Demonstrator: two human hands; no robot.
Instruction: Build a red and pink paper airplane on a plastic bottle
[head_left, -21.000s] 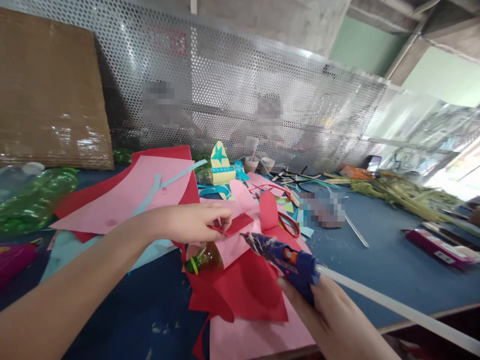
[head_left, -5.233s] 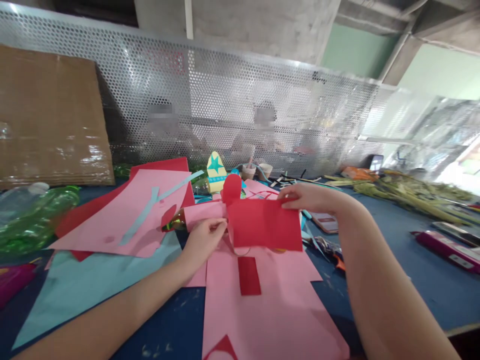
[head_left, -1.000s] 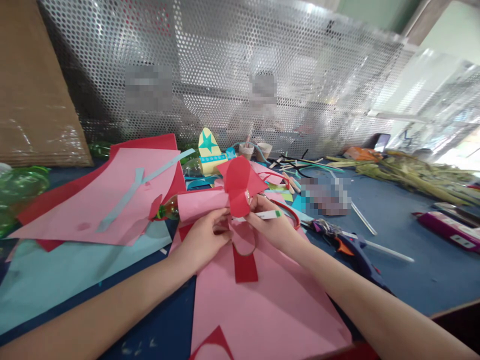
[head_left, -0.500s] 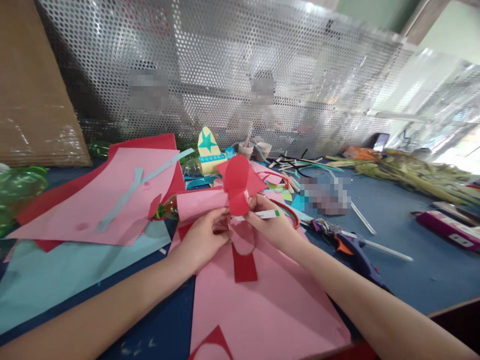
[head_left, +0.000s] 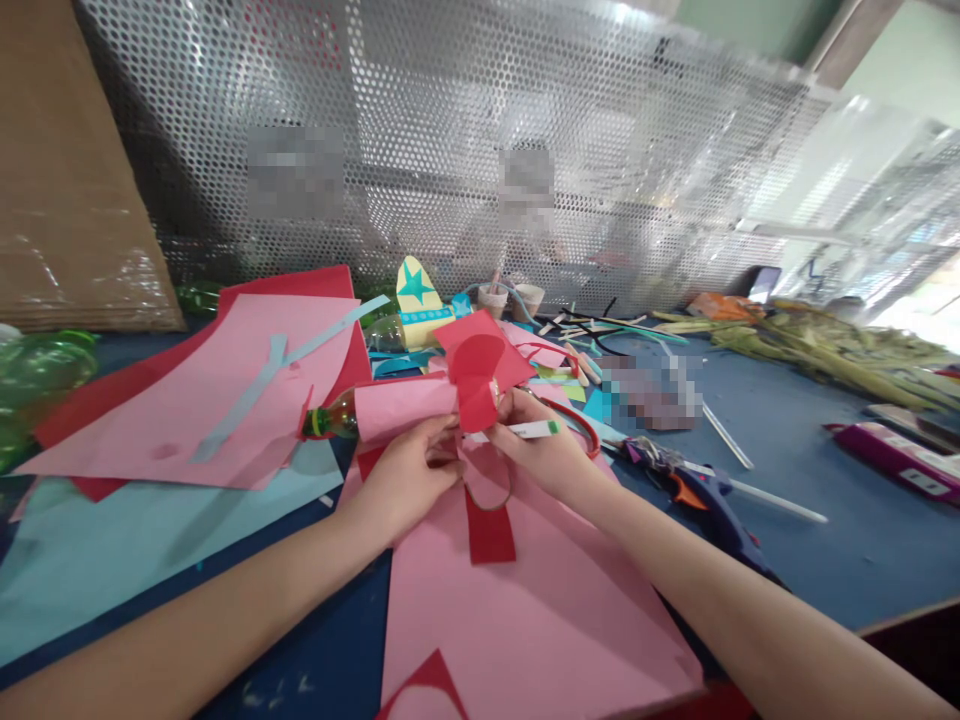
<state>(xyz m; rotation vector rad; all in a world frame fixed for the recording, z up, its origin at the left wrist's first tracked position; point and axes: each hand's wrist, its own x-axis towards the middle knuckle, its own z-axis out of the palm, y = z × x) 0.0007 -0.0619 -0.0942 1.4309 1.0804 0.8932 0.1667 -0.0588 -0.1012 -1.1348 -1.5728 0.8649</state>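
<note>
A plastic bottle (head_left: 341, 412) lies on its side, its middle wrapped in pink paper (head_left: 405, 405) and its green neck pointing left. Red paper pieces (head_left: 476, 365) stand at its right end, one rounded and folded. My left hand (head_left: 420, 465) curls its fingers and thumb against the wrapped bottle's lower edge near that end. Between my right hand's (head_left: 544, 435) fingers is a white marker (head_left: 529, 430) with a green tip end; these fingertips also touch the red paper. Below both hands are a rounded pink cutout (head_left: 486, 475) and a red strip (head_left: 491, 530). Some fingertips are hidden.
Large pink paper (head_left: 525, 620) covers the front. Pink, red and blue sheets (head_left: 75, 560) lie left. A glue gun (head_left: 705, 500), glue sticks (head_left: 780, 500) and red-handled scissors (head_left: 585, 430) lie right. Behind are a decorated yellow bottle (head_left: 420, 310), cups (head_left: 525, 298) and a perforated metal panel (head_left: 450, 130).
The rounded red flap at the bottle's right end has tipped lower, showing more red paper behind it. The red piece at the neck now shows edge-on. Both hands stay nearly in place.
</note>
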